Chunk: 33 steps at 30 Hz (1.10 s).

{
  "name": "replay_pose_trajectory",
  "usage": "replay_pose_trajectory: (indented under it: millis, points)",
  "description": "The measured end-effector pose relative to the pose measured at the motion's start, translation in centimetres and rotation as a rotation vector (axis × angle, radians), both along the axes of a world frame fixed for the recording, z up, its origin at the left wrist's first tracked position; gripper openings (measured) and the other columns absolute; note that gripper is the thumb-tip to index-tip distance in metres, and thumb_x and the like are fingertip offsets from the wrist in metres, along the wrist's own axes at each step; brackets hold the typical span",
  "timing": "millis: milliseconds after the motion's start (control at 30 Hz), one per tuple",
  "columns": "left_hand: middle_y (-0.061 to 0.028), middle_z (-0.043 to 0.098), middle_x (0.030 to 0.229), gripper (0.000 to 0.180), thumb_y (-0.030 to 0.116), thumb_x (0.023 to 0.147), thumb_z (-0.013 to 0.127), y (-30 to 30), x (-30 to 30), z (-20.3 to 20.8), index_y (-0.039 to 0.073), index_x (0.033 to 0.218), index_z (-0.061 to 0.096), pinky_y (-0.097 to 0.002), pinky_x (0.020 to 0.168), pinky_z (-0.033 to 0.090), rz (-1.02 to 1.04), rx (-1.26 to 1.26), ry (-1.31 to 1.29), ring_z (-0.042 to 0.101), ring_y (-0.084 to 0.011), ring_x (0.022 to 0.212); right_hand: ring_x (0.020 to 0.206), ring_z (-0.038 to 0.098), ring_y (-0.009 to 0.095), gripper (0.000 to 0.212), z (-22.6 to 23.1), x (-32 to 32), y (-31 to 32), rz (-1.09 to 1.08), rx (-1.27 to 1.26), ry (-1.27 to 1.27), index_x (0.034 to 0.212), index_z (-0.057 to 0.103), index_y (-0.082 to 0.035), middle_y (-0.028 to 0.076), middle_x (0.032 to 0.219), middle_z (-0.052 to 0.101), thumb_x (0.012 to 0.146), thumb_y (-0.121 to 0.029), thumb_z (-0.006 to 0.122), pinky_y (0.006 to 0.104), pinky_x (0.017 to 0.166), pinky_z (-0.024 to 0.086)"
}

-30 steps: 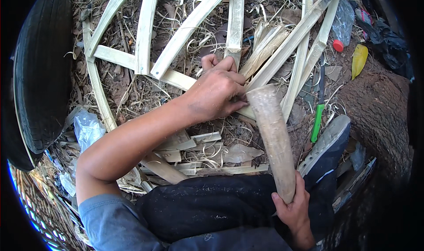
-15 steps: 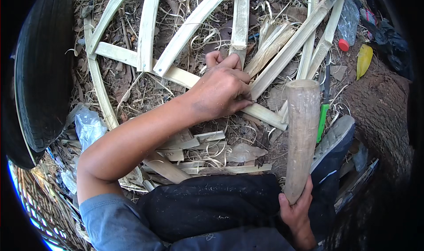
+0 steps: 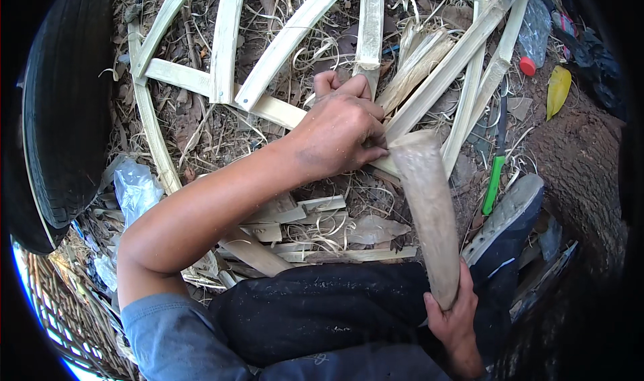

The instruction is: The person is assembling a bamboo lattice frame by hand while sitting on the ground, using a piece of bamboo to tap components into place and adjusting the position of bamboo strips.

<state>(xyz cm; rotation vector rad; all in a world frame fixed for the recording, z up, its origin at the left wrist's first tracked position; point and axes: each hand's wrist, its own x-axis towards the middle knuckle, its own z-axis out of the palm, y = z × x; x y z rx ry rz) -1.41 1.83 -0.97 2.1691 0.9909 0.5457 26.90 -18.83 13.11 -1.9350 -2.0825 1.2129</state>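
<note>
The wooden club slanted right of centre, fingers of the right hand wrapped around its lower end. At centre, the left hand curled over a crosswise slat, its grip impossible to tell. Farther right lay a green-handled knife.

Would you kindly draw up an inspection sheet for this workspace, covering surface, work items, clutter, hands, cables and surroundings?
Surface: earth ground littered with dry leaves and shavings.
Work items: pale wooden strips, several overlapping; thick wooden baton.
Clutter: green-handled knife, clear bottle with red cap, clear plastic bag, yellow leaf.
Hands: left hand on the strips, fingers curled, anything pinched unclear; right hand grips the baton's lower end.
Cables: nothing seen.
Surroundings: black tire at left, tree trunk at right.
</note>
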Motion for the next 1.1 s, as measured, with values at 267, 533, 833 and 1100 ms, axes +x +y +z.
replay_pose_trajectory:
  millis: [267,533,833,1100]
  points:
    - [0.0029,0.057,0.073,0.020,0.024,0.064,0.087,-0.2,0.1,-0.1,0.012,0.074,0.076,-0.0450,0.088,0.027,0.006,-0.025,-0.030,0.049,-0.0197,0.089,0.102,0.066,0.050,0.085,-0.6,-0.5,-1.0,-0.106,0.073,0.009,0.143,0.029,0.012,0.036,0.116,0.061,0.076,-0.012,0.076,0.0494,0.087,0.055]
    - [0.0037,0.058,0.073,0.018,0.023,0.063,0.087,-0.2,0.2,0.1,0.013,0.073,0.076,-0.0486,0.093,0.028,0.006,-0.047,-0.028,0.050,-0.0202,0.092,0.100,0.065,0.051,0.087,0.8,-0.2,-1.2,-0.158,0.102,0.004,0.144,0.030,0.012,0.036,0.114,0.061,0.074,-0.012,0.076,0.0490,0.087,0.055]
    - [0.0006,0.063,0.075,0.016,0.024,0.065,0.086,0.1,0.3,0.0,0.014,0.076,0.078,-0.0511,0.092,0.029,-0.001,-0.029,-0.013,0.052,-0.0207,0.096,0.120,0.057,0.048,0.082,3.2,-1.2,1.0,-0.258,0.136,-0.049,0.148,0.026,0.009,0.037,0.133,0.051,0.078,-0.005,0.067,0.0463,0.103,0.045]
    - [-0.0046,0.066,0.071,0.013,0.023,0.066,0.086,0.1,0.2,-0.4,0.015,0.073,0.079,-0.0510,0.093,0.028,-0.007,-0.091,-0.081,0.053,-0.0219,0.100,0.122,0.057,0.039,0.084,3.1,2.3,-0.5,-0.371,0.137,0.480,0.152,0.021,0.004,0.031,0.136,0.051,0.080,0.001,0.065,0.0425,0.097,0.047]
